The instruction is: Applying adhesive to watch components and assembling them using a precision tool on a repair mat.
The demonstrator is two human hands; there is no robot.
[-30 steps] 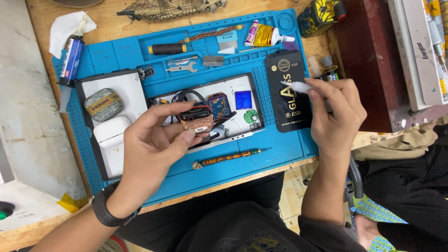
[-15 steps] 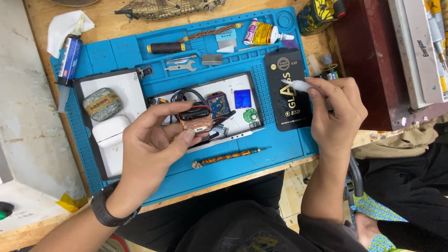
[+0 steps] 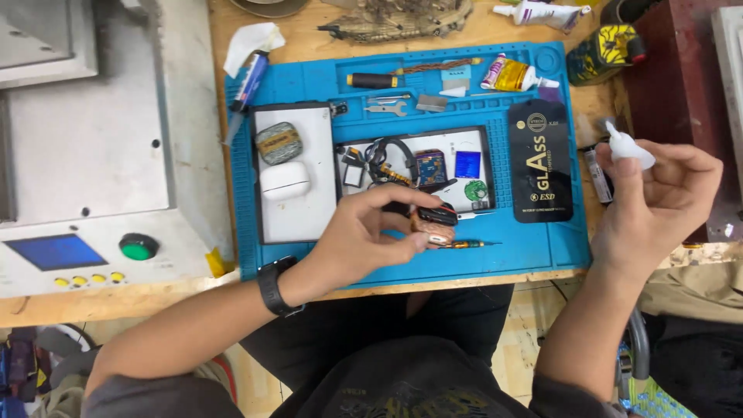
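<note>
The left hand (image 3: 364, 240) has its grip closed around a small smartwatch body (image 3: 435, 220), thumb and fingertips pinching it just above the front edge of the blue repair mat (image 3: 309, 263) on the wooden surface (image 3: 116, 306). The right hand (image 3: 658, 205), off the mat's right side, pinches a small white nozzle-tipped bottle (image 3: 628, 149) between thumb and fingers. A black tempered-glass package (image 3: 540, 161) lies on the mat between the two hands, and a thin screwdriver (image 3: 464, 244) lies just beside the watch.

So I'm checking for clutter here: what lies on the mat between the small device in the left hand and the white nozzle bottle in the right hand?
In the head view, a black flat package lies on the blue mat between the small device and the white nozzle bottle.
</note>
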